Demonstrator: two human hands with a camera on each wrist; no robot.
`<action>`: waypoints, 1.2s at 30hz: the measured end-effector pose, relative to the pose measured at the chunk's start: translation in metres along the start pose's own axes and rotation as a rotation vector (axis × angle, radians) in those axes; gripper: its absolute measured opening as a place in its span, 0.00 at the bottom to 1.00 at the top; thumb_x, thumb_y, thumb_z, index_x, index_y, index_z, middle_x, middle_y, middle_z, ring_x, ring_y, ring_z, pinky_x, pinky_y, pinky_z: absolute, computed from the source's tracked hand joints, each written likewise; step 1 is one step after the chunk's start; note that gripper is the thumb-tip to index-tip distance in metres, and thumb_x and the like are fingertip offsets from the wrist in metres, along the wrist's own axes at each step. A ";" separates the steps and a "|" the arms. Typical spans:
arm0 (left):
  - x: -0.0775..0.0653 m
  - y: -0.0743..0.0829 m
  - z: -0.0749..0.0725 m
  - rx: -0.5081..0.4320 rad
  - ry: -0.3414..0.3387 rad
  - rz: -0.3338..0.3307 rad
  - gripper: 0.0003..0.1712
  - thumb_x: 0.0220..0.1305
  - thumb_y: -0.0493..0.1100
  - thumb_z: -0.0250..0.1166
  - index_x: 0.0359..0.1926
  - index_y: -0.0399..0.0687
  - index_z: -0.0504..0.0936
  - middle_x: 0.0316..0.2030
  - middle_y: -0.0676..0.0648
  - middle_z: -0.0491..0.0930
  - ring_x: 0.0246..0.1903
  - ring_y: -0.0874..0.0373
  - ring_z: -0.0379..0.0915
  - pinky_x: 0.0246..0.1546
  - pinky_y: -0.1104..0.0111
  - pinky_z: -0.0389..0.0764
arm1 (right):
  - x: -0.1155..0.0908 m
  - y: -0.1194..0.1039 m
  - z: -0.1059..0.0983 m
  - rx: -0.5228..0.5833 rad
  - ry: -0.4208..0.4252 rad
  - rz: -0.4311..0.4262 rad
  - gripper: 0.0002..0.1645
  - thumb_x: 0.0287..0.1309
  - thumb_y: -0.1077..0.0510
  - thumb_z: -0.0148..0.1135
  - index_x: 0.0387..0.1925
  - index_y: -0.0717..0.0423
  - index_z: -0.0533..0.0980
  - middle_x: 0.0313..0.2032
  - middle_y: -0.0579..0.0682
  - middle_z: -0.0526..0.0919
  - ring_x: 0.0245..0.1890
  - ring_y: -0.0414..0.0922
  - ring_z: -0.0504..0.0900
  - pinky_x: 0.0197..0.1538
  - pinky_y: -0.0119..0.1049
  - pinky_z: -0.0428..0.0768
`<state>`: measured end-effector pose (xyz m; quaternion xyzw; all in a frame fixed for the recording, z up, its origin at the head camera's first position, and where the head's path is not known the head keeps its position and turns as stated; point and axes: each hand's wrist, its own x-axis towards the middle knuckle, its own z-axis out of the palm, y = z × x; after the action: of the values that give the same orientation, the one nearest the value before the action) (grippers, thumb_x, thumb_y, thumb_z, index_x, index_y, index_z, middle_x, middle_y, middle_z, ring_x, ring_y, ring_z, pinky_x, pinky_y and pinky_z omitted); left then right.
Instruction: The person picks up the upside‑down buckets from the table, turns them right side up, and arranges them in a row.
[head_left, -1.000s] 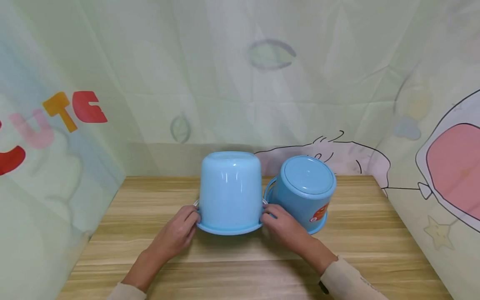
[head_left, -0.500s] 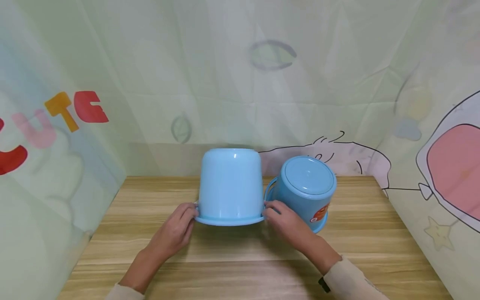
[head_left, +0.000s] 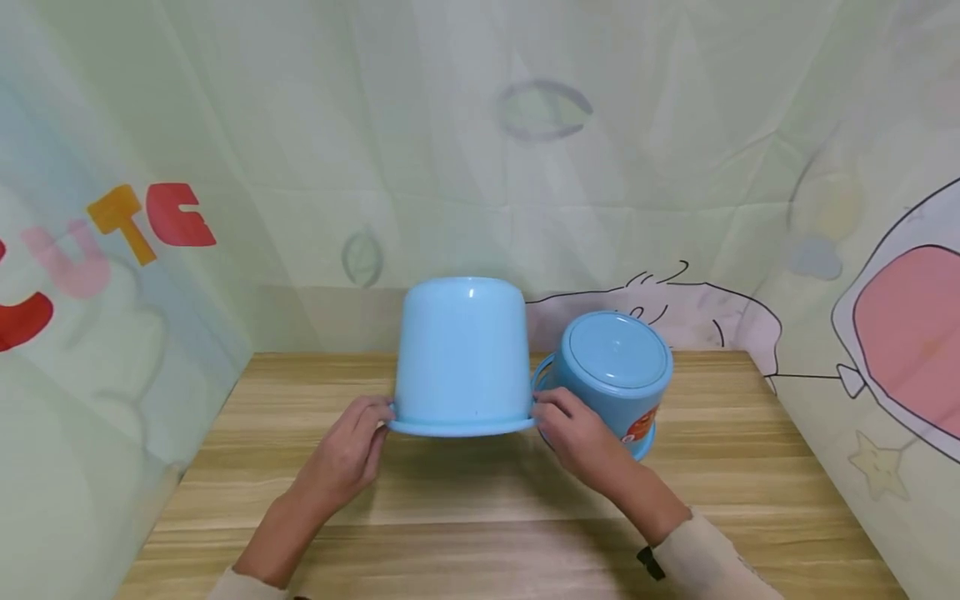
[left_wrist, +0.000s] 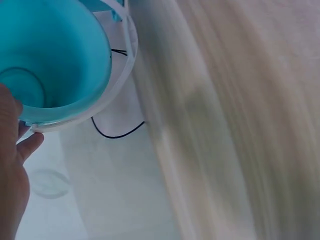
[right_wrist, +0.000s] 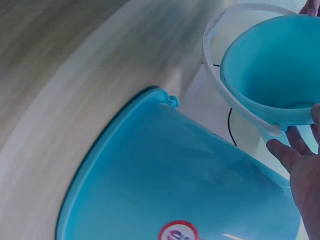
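Note:
A light blue plastic bucket [head_left: 462, 358] is held mouth down, its base up, above the wooden table. My left hand [head_left: 352, 446] grips the left side of its rim, and my right hand [head_left: 581, 442] grips the right side. Both wrist views look into its hollow inside [left_wrist: 65, 55]. A white bail handle [right_wrist: 212, 65] hangs beyond the rim. Close by on the right, a second blue bucket [head_left: 600, 408] stands upside down on the table, with a red sticker [head_left: 640, 425] and a blue handle [head_left: 542, 371]. The right hand overlaps this second bucket in the head view.
The wood-grain table [head_left: 480, 550] runs back to a pale printed curtain [head_left: 450, 167]. More curtain closes off the left and right sides. A dark band [head_left: 651, 563] shows at the right sleeve.
Both hands have raised the held bucket, moving its rim up and away from me in the head view, and its base has tipped out of sight. The second bucket stays put.

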<state>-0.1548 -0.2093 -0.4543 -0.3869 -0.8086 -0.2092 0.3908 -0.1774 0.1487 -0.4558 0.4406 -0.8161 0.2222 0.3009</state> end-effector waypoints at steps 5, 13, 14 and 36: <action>0.010 0.001 -0.004 -0.028 0.037 0.003 0.17 0.82 0.39 0.48 0.45 0.27 0.77 0.44 0.36 0.80 0.45 0.44 0.81 0.64 0.77 0.73 | 0.005 -0.001 -0.007 0.010 0.020 0.030 0.19 0.81 0.53 0.42 0.48 0.60 0.77 0.49 0.56 0.82 0.50 0.50 0.87 0.50 0.42 0.88; 0.024 0.004 -0.014 -0.024 0.033 -0.006 0.18 0.82 0.41 0.48 0.46 0.27 0.76 0.43 0.37 0.80 0.43 0.48 0.80 0.51 0.68 0.82 | 0.015 -0.001 -0.019 0.031 0.034 0.038 0.12 0.78 0.56 0.50 0.47 0.60 0.75 0.47 0.55 0.81 0.47 0.49 0.86 0.46 0.41 0.88; 0.026 0.005 -0.016 -0.022 0.029 -0.006 0.19 0.82 0.41 0.48 0.46 0.27 0.76 0.43 0.38 0.80 0.42 0.49 0.80 0.49 0.67 0.82 | 0.016 -0.001 -0.020 0.026 0.036 0.038 0.10 0.78 0.58 0.52 0.48 0.60 0.75 0.47 0.55 0.81 0.46 0.49 0.86 0.45 0.40 0.88; 0.044 0.007 -0.024 -0.108 0.015 -0.132 0.21 0.81 0.43 0.48 0.53 0.25 0.74 0.45 0.36 0.78 0.43 0.47 0.77 0.53 0.69 0.80 | 0.034 -0.007 -0.036 0.087 -0.002 0.202 0.21 0.64 0.72 0.63 0.56 0.61 0.68 0.44 0.56 0.74 0.43 0.47 0.77 0.41 0.42 0.84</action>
<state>-0.1553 -0.2002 -0.4048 -0.3518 -0.8168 -0.2807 0.3609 -0.1749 0.1478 -0.4060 0.3690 -0.8462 0.2860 0.2569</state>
